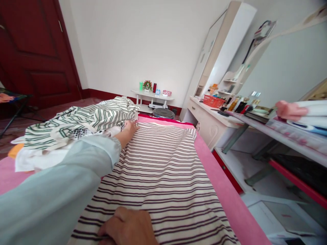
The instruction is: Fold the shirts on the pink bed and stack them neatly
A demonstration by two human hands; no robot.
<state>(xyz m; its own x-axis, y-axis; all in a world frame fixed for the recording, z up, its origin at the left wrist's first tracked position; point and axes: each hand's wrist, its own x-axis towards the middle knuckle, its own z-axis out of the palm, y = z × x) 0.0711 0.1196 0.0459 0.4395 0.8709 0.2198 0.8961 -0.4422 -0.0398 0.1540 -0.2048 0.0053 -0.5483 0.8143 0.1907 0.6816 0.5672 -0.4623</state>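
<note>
A cream garment with dark stripes [163,170] lies flat on a bed with a pink sheet [224,190]. My left arm, in a pale blue sleeve, reaches across it. My left hand [130,126] is closed on the garment's far left corner, beside a heap of green-striped and white clothes [84,122]. My right hand [127,226] rests on the near edge of the striped garment, knuckles up and fingers curled into the cloth.
Right of the bed stand a white dressing table [212,122] with a red basket [213,101] and bottles, and a shelf unit [288,136] with stacked items. A low white table [153,97] stands by the far wall. A dark red door [38,51] is at the left.
</note>
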